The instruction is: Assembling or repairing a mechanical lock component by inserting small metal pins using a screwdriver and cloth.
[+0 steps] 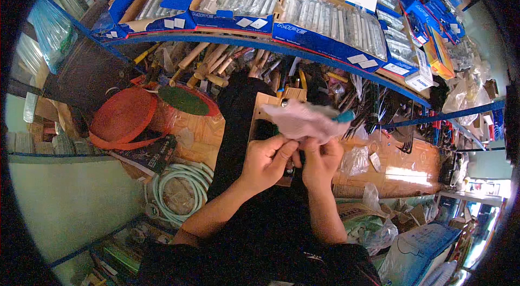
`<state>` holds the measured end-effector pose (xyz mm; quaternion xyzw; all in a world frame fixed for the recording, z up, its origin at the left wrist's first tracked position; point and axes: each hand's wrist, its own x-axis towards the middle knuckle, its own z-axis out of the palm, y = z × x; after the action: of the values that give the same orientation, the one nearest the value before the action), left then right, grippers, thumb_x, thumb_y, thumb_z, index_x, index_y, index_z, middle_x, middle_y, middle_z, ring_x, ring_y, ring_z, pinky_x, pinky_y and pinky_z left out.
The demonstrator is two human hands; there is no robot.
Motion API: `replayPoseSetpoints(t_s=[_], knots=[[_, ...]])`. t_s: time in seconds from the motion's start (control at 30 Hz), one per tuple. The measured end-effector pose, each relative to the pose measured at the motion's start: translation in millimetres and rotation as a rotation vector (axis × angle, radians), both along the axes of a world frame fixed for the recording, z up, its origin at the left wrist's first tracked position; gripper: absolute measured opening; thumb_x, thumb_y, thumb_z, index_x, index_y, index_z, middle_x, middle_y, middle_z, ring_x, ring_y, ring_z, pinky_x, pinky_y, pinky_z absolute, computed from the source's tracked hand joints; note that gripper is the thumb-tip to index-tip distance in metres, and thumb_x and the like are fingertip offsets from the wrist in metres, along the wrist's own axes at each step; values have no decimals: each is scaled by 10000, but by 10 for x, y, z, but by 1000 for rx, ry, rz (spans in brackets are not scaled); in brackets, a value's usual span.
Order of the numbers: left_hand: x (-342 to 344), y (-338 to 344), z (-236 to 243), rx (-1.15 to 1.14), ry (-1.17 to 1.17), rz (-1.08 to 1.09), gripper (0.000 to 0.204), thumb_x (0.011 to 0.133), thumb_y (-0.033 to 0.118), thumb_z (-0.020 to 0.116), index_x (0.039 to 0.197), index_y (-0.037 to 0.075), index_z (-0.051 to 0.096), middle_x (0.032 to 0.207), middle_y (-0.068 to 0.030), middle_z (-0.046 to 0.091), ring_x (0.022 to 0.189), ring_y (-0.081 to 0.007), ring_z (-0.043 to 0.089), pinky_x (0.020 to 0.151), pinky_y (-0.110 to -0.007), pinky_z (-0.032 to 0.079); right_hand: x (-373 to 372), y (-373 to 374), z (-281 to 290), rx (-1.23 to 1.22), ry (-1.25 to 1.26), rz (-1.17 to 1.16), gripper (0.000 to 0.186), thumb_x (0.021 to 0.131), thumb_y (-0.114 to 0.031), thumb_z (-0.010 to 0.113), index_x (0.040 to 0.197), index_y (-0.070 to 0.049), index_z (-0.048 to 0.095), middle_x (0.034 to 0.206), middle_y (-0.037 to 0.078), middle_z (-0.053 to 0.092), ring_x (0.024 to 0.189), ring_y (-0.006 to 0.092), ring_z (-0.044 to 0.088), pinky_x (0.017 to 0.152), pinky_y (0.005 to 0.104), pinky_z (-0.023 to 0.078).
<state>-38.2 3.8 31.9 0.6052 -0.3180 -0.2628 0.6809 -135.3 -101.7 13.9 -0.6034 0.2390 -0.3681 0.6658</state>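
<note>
A pale pinkish cloth (303, 119) is stretched between my two hands, in front of my body. My left hand (269, 160) pinches its lower edge between thumb and fingers. Close beside it, my right hand (323, 159) grips the same edge, also closed. Motion blurs the cloth a little. Just behind it a light wooden block or board (262, 106) shows in part; the cloth and my hands hide the rest. A small teal object (345, 116) sticks out at the cloth's right end, and I cannot make out what it is.
A blue-edged shelf (238, 42) holds open boxes (330, 40) of plastic-wrapped metal parts. Below it lie wooden-handled tools (208, 67). Red round basins (124, 118) stand at left, near a coiled pale hose (179, 191). Plastic bags (379, 234) lie at lower right.
</note>
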Motion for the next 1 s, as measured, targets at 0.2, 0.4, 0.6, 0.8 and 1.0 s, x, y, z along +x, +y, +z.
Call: replayPoseSetpoints(t_s=[0.2, 0.4, 0.6, 0.8, 1.0], knots=[[42, 36, -49, 6, -77, 7, 239, 1075, 150, 586, 953, -19, 703, 704, -37, 693, 598, -91, 644, 543, -261, 496, -4, 85, 69, 117, 29, 154, 165, 1015, -92, 687, 1135, 22, 676, 986, 13, 686, 842, 61, 598, 722, 249, 490], [114, 58, 42, 82, -41, -28, 215, 1065, 124, 585, 943, -9, 702, 695, -50, 687, 587, -107, 653, 538, -267, 497, 93, 20, 134, 60, -27, 74, 163, 994, -53, 701, 1133, 28, 678, 1010, 9, 692, 819, 53, 594, 696, 234, 476], [194, 26, 91, 157, -194, -22, 201, 1051, 155, 620, 1034, -18, 721, 791, -60, 710, 729, -139, 680, 691, -300, 545, 108, -85, -7, 110, -12, -67, 140, 1038, -99, 664, 1086, 28, 700, 1062, 10, 707, 871, 57, 605, 730, 261, 506], [444, 134, 359, -111, -252, 288, 303, 1039, 194, 618, 1263, 3, 691, 1211, -129, 696, 1106, -172, 620, 961, -330, 469, -61, -241, 320, -683, 309, 337, 147, 883, -77, 707, 996, -3, 649, 887, 217, 622, 844, 465, 633, 727, 450, 531], [534, 233, 356, -71, -85, -22, 285, 1032, 241, 645, 1102, -23, 725, 1012, -109, 723, 980, -174, 668, 888, -327, 515, -20, -34, 449, -611, 251, 374, 129, 893, -92, 709, 967, -3, 651, 881, 199, 630, 808, 436, 645, 697, 452, 535]])
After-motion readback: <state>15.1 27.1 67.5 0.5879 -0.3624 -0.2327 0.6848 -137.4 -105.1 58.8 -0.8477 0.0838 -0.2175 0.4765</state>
